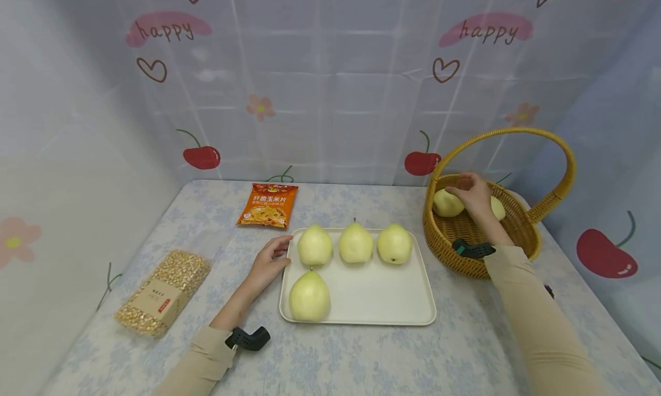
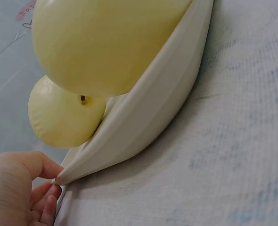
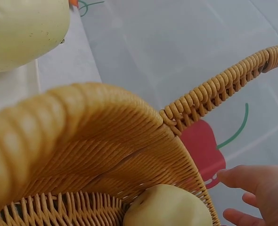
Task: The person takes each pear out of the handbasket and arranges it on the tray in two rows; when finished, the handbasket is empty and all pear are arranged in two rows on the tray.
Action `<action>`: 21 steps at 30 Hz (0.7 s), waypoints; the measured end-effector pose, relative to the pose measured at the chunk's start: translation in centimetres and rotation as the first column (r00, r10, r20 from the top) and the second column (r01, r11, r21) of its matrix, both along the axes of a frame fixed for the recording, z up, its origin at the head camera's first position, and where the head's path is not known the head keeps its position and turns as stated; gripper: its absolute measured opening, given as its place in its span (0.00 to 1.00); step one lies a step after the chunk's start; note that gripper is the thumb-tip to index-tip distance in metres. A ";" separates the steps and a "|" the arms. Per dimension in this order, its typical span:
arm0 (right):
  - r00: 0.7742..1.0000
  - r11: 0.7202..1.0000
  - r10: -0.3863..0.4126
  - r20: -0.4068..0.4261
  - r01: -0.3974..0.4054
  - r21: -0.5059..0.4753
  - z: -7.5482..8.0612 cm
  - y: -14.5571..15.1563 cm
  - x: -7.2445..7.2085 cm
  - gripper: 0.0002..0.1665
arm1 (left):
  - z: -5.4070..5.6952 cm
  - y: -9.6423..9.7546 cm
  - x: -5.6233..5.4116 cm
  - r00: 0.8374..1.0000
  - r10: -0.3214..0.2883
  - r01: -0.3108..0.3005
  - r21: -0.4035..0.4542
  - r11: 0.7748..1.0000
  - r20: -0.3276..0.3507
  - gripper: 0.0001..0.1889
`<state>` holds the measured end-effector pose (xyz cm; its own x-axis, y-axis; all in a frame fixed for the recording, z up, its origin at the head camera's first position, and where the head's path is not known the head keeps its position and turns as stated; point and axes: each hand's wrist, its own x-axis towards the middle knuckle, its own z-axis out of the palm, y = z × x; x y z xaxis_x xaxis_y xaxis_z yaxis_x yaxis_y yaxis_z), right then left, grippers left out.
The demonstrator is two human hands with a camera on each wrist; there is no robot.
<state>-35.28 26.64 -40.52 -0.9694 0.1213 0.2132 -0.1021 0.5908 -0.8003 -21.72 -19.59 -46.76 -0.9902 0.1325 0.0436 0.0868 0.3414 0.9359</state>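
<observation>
My left hand point(image 1: 271, 261) is at the left edge of a white rectangular tray point(image 1: 377, 295), which carries several pale yellow-green pears, three along the back and a front-left pear point(image 1: 310, 297). In the left wrist view the thumb and fingers pinch the tray's rim point(image 2: 125, 146) at a corner. Over a woven wicker basket point(image 1: 436, 241) on the right reaches my right hand point(image 1: 474, 195), its fingers apart and holding nothing. Below it in the basket lie two pears, a left pear point(image 1: 447, 204) and a right one point(image 1: 497, 209) partly hidden by the hand.
An orange snack bag point(image 1: 268, 205) lies behind the tray on the left. Left of my left arm is a clear pack of corn kernels point(image 1: 164, 292). The basket's tall handle point(image 1: 516, 131) arches above its rim. A printed curtain point(image 1: 330, 97) hangs behind the table.
</observation>
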 end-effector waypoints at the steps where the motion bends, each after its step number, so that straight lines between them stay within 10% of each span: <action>1: 1.000 1.000 0.004 0.000 -0.004 0.004 0.0 0.0 0.0 0.33 | 0.0 0.0 0.0 1.000 0.001 -0.001 0.002 1.000 0.000 0.27; 10: 0.999 0.998 0.037 0.030 -0.038 0.044 -0.4 0.4 -0.3 0.33 | 0.0 0.0 0.0 1.000 0.003 -0.003 -0.021 1.000 0.000 0.27; 21: 0.988 0.981 0.130 0.084 -0.141 0.130 -0.9 0.7 -0.7 0.35 | -3.3 -0.7 -1.5 1.000 0.023 -0.024 -0.017 1.000 -0.011 0.27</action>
<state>-35.99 27.33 -41.42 -0.9888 -0.0373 0.1447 -0.1314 0.6791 -0.7222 -23.27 -20.26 -50.03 -0.9926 0.1100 0.0520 0.0885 0.3590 0.9291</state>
